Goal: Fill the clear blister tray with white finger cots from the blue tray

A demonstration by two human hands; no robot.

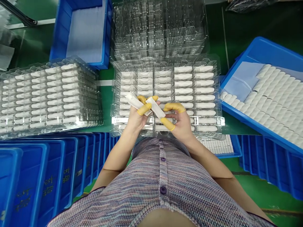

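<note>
My left hand (pixel 139 115), with yellow finger cots on its fingertips, is closed on a few flat white oblong pieces (pixel 134 101). Another white oblong piece (pixel 155 107) slants across between both hands, its upper end by the left fingertips. My right hand (pixel 181 121), also in yellow finger cots, grips the lower end of that piece near its thumb. Directly beneath both hands is a clear plastic tray (pixel 221 94), its columns filled with similar white pieces. The hands hide part of the middle columns.
A stack of filled clear trays (pixel 90 104) stands at left, and clear trays (pixel 161 28) are piled behind. A tilted blue bin (pixel 262 47) of white pieces is at right. Another blue bin (pixel 107 34) holds white sheets. Blue crates (pixel 54 176) line the lower left.
</note>
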